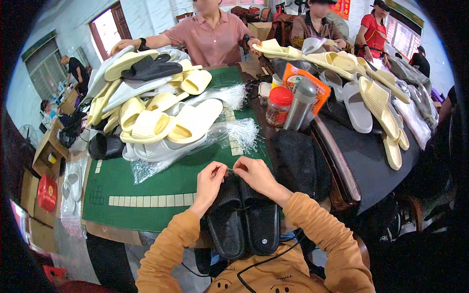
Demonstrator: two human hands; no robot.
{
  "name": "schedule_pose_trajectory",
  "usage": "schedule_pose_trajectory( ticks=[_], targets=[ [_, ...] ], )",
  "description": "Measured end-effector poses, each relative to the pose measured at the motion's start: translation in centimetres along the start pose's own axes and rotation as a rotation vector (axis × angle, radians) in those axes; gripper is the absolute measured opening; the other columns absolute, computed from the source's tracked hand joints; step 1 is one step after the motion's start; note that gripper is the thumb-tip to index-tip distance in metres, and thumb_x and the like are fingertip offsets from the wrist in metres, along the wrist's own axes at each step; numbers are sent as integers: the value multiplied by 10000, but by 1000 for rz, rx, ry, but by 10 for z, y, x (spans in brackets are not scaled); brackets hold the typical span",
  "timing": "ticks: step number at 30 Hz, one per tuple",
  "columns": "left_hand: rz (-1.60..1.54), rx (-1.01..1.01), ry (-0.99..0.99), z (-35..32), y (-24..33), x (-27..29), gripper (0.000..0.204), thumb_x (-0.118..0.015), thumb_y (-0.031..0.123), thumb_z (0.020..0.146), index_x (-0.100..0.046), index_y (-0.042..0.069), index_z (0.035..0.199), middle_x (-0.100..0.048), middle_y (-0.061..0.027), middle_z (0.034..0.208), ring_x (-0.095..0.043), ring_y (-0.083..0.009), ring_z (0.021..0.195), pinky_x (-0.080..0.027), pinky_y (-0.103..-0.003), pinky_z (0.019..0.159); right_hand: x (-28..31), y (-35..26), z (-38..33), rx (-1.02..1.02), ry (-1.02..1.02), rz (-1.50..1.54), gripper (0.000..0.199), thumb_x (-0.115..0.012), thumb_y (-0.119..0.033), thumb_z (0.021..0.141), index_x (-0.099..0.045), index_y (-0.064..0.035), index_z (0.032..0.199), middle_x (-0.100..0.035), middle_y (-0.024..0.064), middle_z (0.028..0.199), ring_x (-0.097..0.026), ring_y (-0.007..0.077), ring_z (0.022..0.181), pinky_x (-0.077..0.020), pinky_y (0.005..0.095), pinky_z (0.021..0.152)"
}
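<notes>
Orange sleeves [168,244] flank 2 black slippers [264,227], far ends near both hands [256,175].

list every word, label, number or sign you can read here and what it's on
I won't copy out wording or numbers, but here is where they stand:
Small number: round white sticker on the right-hand black slide.
Lettering: front of the orange-brown sweatshirt, above the smiley faces.
Gold characters: red wall sign.
Print on the orange package: too small to read.
</notes>
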State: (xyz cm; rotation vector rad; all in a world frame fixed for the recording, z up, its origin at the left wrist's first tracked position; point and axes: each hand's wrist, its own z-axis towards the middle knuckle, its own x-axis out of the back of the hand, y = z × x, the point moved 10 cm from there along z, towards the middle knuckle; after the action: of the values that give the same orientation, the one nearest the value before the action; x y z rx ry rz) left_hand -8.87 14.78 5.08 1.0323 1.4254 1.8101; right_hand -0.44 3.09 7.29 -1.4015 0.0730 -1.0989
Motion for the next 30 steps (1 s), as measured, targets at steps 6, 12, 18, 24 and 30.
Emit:
schedule_pose_trajectory(
  ticks=[6,12,18,24,30],
  targets=[
    [15,-13,-33,1,-2,-2,149,-579,127,958,-649,3,914,-630,-11,774,-507,-59,650,-414,-224,601,1,-4,0,37,36,-17,97,-628,-121,843,-633,-29,873,-681,168,832,-667,366,784,-524,455,684],
    [112,-61,-72,3,0,-4,143,-595,99,940,-651,-31,916,-651,-29,774,-552,-67,702,-451,-233,646,-7,-11,9,-7,-157,-321,110,-593,-153,839,-620,-46,844,-675,181,831,-660,397,805,-520,503,702],
    [65,-78,-117,1,-2,-11,142,-588,106,947,-654,-17,921,-652,-19,815,-543,-65,714,-457,-235,662,0,-8,-4,-34,68,-188,111,-627,-151,843,-629,-44,875,-678,143,836,-661,355,799,-512,443,682],
    [5,-10,-78,1,-4,-6,150,-596,123,950,-654,-15,937,-645,-12,818,-541,-70,708,-451,-226,655,3,0,-14,-52,133,-105,115,-661,-141,836,-632,-40,885,-672,128,833,-664,324,785,-514,413,676],
    [-59,-51,-53,3,-6,-6,138,-641,109,920,-663,-27,908,-654,-20,784,-565,-84,701,-465,-245,640,2,-5,-14,38,159,-102,100,-650,-141,842,-599,-66,885,-660,100,876,-653,321,795,-518,424,684]
  ],
)
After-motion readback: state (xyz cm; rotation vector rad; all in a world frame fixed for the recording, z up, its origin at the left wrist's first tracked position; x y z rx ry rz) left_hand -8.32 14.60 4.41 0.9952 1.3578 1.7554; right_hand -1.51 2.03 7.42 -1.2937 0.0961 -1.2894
